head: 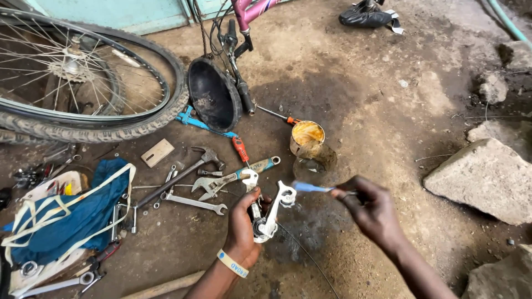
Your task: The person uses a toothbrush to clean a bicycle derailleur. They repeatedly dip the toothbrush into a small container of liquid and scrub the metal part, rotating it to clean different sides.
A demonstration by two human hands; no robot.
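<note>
A shiny white bike gear part is held up over the dirt floor, low in the middle of the view. The left hand is wrapped tight around it. The right hand pinches a thin blue brush, and the brush tip is touching the top of the part. Just behind them sit a small tin of yellow grease and a clear jar. Wrenches and a hammer lie to the left. A blue bag lies farther left. A bike wheel rests at the back, and a big stone sits on the right.
</note>
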